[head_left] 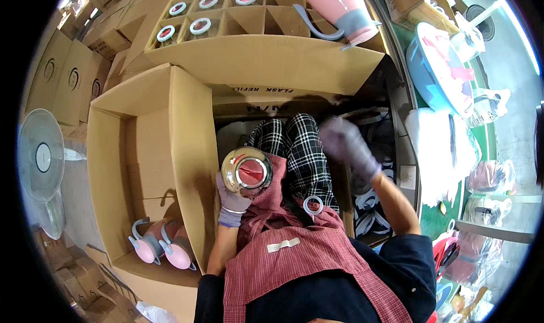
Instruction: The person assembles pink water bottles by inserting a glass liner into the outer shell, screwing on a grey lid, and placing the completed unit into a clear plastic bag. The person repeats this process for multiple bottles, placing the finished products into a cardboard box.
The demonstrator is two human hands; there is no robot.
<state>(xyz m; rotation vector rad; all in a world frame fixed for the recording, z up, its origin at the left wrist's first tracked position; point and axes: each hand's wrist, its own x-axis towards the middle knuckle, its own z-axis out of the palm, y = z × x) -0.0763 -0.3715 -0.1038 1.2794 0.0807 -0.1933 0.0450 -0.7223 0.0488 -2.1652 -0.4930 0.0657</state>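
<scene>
In my gloved left hand [231, 201] is a shiny, rounded glass flask liner [247, 172]; the fingers wrap its left side. It rests over my lap, its round end turned up and showing red at the centre. My gloved right hand [344, 142] is off to the right of my knee, smeared by motion, and its fingers do not show clearly. Nearest to it is an open space with grey and white parts [371, 210]. A white ring [313, 205] lies on my red checked apron. Beyond my knees, a pink flask body [334, 9] with a grey handle lies across a divided carton.
The divided carton [266, 51] holds several liners with white rings. On the left, a tall open carton [175, 125] holds two pink flasks [180, 252]. A fan [42, 153] stands at far left. A blue basin [430, 74] and plastic bags sit on the green-topped bench at right.
</scene>
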